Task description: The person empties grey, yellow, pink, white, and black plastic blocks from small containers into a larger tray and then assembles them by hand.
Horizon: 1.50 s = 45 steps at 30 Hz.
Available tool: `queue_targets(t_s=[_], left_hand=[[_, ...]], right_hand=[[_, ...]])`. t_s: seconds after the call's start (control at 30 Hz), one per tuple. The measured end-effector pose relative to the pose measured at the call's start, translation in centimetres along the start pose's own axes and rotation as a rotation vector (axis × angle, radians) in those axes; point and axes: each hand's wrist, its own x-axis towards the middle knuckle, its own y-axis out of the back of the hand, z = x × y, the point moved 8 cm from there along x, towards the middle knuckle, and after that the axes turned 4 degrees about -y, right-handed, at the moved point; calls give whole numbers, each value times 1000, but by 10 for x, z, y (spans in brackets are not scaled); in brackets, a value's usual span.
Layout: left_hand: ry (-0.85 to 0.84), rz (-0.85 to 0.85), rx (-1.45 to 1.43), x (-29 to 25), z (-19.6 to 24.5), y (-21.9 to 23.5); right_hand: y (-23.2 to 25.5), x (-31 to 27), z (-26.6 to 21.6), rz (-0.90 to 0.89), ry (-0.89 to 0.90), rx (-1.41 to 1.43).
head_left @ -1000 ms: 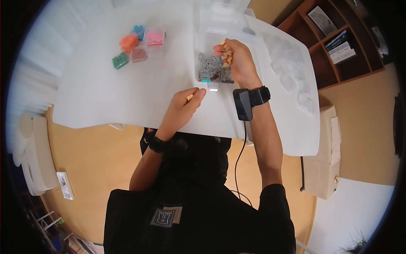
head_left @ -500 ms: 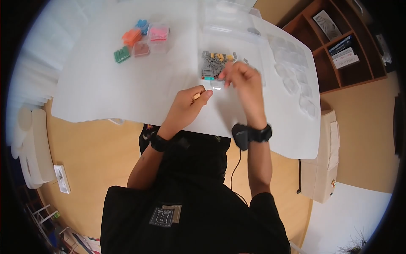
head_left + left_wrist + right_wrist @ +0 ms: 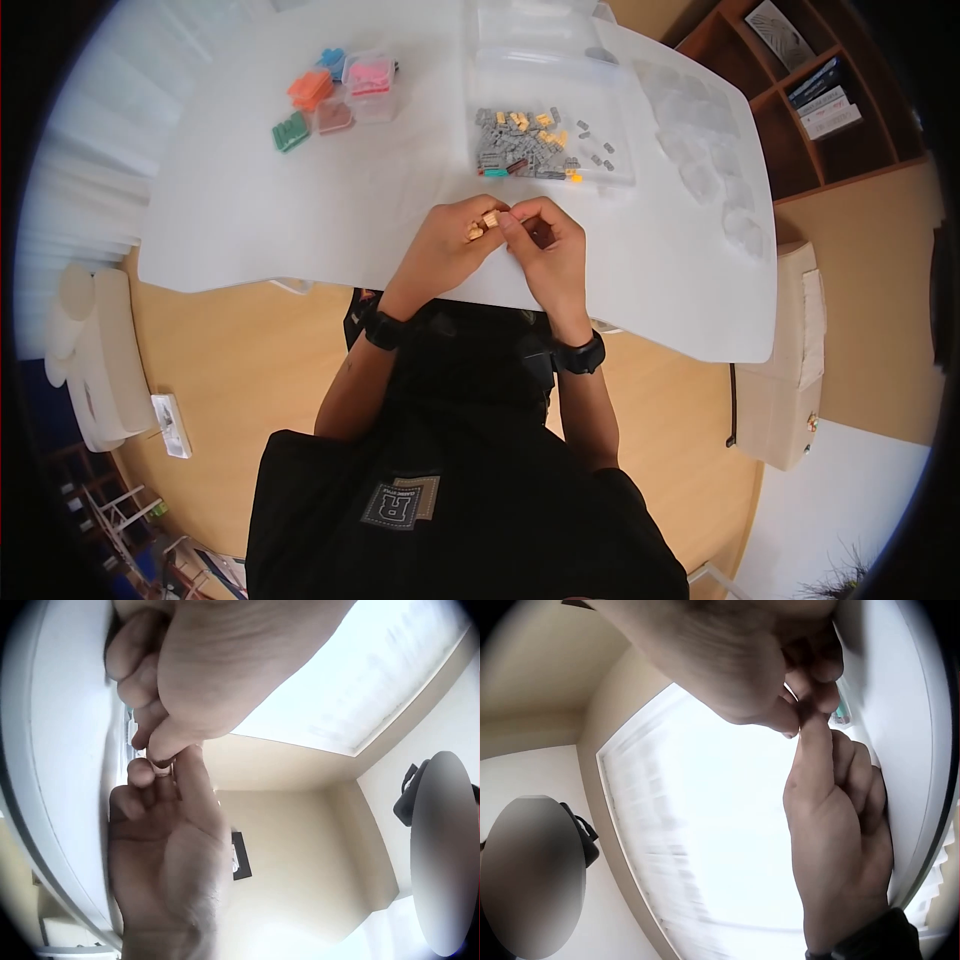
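Centrally, in the head view: one left hand [image 3: 447, 250], fingers curled round several small pale-yellow plastic bricks [image 3: 474, 232], which showed between thumb and forefinger. One right hand [image 3: 550, 255], fingers bent inward, thumb tip meeting the left hand's cluster; whether it pinched a brick could not be told. Both hands were above the near part of a white table [image 3: 270, 230].

Upper centre, same view: one shallow clear plastic tray [image 3: 618, 125], holding a heap of small grey plastic bricks [image 3: 535, 148], further yellow pieces among them, a teal piece [image 3: 495, 173] at the near edge.

Upper left: one clear box with pink contents [image 3: 368, 72]; blue, orange, green and reddish-brown groups beside it. Upper right: clear empty-looking containers [image 3: 705, 140], and a brown wooden shelf [image 3: 770, 95] with books.

Left wrist view only: the right hand's palm, lower left, and a dark-framed picture [image 3: 241, 856] on the wall. The fingertips met near centre left, largely masking the bricks.

Right wrist view only: a bright window [image 3: 727, 802] at centre; the left hand's thumb side, lower right.
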Motion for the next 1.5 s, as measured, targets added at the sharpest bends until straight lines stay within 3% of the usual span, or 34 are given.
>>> queue_targets(t_s=[0.1,0.17,0.27,0.4,0.5,0.67,0.97,1.5], left_hand=[[25,-11,2,0,-3,-3],[-92,57,-23,0,-3,-2],[-123,96,76,-5,2,-5],[-85,55,117,-5,8,-5],[-24,38,13,-6,0,-3],[19,17,-109,-6,-6,0],[39,-79,-225,-7,-8,-4],[110,-95,-303,-7,-11,1]], right_hand=[[3,-2,-7,60,65,81],[2,-4,-14,59,55,-6],[1,-8,-15,118,92,-88],[0,-10,-11,77,49,-95],[4,-9,-8,83,58,52],[11,-11,-9,187,63,110],[6,-11,-2,44,-16,283],[-7,-9,-1,55,-40,289]])
